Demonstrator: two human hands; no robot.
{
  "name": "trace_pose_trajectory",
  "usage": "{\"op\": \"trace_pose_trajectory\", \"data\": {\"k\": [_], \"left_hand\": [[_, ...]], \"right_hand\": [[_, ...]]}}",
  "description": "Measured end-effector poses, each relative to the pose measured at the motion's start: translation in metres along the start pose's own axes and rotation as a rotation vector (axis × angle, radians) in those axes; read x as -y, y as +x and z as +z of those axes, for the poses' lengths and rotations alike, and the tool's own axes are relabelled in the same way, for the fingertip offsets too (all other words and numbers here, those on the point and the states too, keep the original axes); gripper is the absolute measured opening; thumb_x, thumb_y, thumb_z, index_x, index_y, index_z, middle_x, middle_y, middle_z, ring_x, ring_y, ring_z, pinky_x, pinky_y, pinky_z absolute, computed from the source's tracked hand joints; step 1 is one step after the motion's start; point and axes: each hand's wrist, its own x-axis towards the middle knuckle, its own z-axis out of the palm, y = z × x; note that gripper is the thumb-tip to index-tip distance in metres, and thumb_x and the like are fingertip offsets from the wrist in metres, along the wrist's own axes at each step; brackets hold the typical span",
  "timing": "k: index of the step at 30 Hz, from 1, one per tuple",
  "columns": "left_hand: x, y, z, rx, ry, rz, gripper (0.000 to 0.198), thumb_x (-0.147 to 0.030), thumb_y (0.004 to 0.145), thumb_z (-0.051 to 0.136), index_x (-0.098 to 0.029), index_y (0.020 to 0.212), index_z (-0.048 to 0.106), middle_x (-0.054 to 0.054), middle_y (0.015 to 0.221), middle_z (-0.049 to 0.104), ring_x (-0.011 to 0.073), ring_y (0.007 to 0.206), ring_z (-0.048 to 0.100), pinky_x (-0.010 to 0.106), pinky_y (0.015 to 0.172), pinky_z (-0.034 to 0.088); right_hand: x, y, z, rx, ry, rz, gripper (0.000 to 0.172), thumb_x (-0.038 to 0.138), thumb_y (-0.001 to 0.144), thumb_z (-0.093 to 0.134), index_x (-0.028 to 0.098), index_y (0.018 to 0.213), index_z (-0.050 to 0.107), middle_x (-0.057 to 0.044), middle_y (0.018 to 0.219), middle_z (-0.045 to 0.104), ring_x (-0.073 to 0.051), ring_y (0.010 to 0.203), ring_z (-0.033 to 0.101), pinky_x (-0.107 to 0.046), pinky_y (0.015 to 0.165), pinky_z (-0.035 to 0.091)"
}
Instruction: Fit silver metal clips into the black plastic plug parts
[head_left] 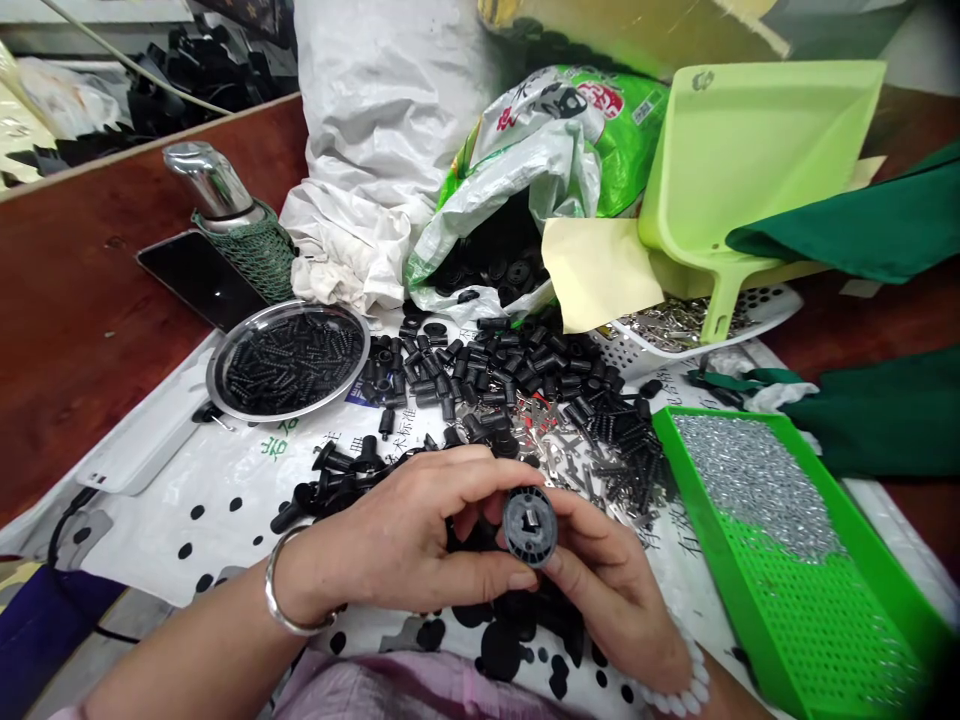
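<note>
Round black part: up in front of my lap, above the patterned sheet, disc face toward me, slotted rim, small metal piece at the centre hole. Left hand: narrow grip, thumb underneath, fingers over the top and left edge. Right hand: thumb and index pinching the right edge.

Handling, my judgement: light, stiff moulded plastic, a bit slick, not very fragile, though thin rim slots might chip. Best hold: outer rim, opposite sides, centre left free.

Writing: black Chinese characters on the sheet, seemingly including 标准, too skewed to be sure; green ones by the steel dish. Green bag: red and black lettering, creased, no brand legible, plus a small square code. Dustpan: dark mark in its upper corner, unreadable.
</note>
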Motion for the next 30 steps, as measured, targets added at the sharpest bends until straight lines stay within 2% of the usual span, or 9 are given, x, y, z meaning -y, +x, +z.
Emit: {"op": "trace_pose_trajectory", "data": {"k": [4, 8, 12, 15, 18, 23, 27, 30], "left_hand": [[-0.001, 0.003, -0.004, 0.034, -0.03, 0.049, 0.049, -0.028, 0.078, 0.064, -0.021, 0.123, 0.047, 0.0, 0.076, 0.05, 0.0105, 0.065, 0.046, 0.021, 0.058, 0.039], [-0.001, 0.006, -0.009, 0.085, -0.03, 0.124, 0.056, -0.022, 0.078, 0.061, -0.022, 0.13, 0.04, 0.001, 0.079, 0.053, 0.0108, 0.064, 0.047, 0.022, 0.058, 0.039], [-0.005, 0.01, -0.013, 0.137, -0.025, 0.175, 0.065, -0.011, 0.078, 0.054, -0.023, 0.137, 0.03, 0.006, 0.09, 0.059, 0.0151, 0.076, 0.053, 0.027, 0.069, 0.044], [-0.009, 0.012, -0.015, 0.133, -0.023, 0.18, 0.064, -0.005, 0.078, 0.049, -0.023, 0.137, 0.031, 0.007, 0.094, 0.061, 0.0168, 0.084, 0.053, 0.029, 0.076, 0.045], [-0.01, 0.011, -0.012, 0.059, -0.014, 0.156, 0.057, -0.006, 0.079, 0.048, -0.022, 0.133, 0.039, 0.007, 0.094, 0.06, 0.0161, 0.083, 0.054, 0.029, 0.075, 0.046], [-0.002, 0.003, 0.003, -0.143, 0.011, 0.024, 0.04, -0.008, 0.082, 0.048, -0.019, 0.12, 0.052, 0.004, 0.085, 0.059, 0.0101, 0.066, 0.053, 0.022, 0.06, 0.045], [-0.002, -0.007, 0.017, -0.303, 0.014, -0.001, 0.035, -0.007, 0.083, 0.048, -0.017, 0.115, 0.056, 0.006, 0.09, 0.064, 0.0124, 0.078, 0.058, 0.024, 0.069, 0.048], [-0.006, -0.011, 0.024, -0.386, 0.012, 0.027, 0.039, -0.007, 0.081, 0.051, -0.016, 0.119, 0.054, 0.006, 0.092, 0.064, 0.0125, 0.078, 0.058, 0.024, 0.07, 0.049]], "right_hand": [[-0.002, -0.001, 0.001, 0.02, 0.108, 0.045, 0.015, 0.028, 0.091, 0.051, 0.025, 0.104, 0.057, -0.001, 0.075, 0.058, -0.012, 0.063, 0.056, -0.023, 0.061, 0.049], [-0.003, 0.0, 0.0, 0.073, 0.186, 0.101, 0.017, 0.032, 0.091, 0.05, 0.02, 0.1, 0.058, -0.002, 0.077, 0.058, -0.012, 0.06, 0.054, -0.023, 0.056, 0.046], [-0.002, 0.0, -0.001, 0.106, 0.166, 0.073, 0.019, 0.034, 0.091, 0.049, 0.018, 0.095, 0.058, -0.002, 0.071, 0.057, -0.012, 0.058, 0.052, -0.026, 0.056, 0.044], [-0.002, 0.0, -0.002, 0.086, 0.117, 0.033, 0.02, 0.035, 0.092, 0.048, 0.019, 0.093, 0.058, 0.0, 0.063, 0.055, -0.013, 0.057, 0.051, -0.027, 0.059, 0.044], [-0.001, 0.0, -0.002, 0.029, 0.069, -0.004, 0.019, 0.033, 0.092, 0.049, 0.019, 0.099, 0.058, 0.0, 0.062, 0.056, -0.013, 0.057, 0.052, -0.028, 0.058, 0.045], [0.003, 0.001, 0.0, -0.051, 0.018, -0.038, 0.018, 0.029, 0.091, 0.052, 0.021, 0.106, 0.057, 0.0, 0.069, 0.059, -0.012, 0.059, 0.055, -0.025, 0.057, 0.048], [0.002, -0.002, 0.002, -0.104, -0.035, -0.084, 0.019, 0.023, 0.09, 0.052, 0.024, 0.108, 0.056, 0.001, 0.071, 0.059, -0.011, 0.062, 0.057, -0.022, 0.058, 0.049], [-0.003, -0.005, 0.002, -0.169, -0.157, -0.133, 0.025, 0.019, 0.088, 0.053, 0.026, 0.112, 0.054, -0.002, 0.086, 0.061, -0.013, 0.069, 0.059, -0.025, 0.06, 0.051]]}}
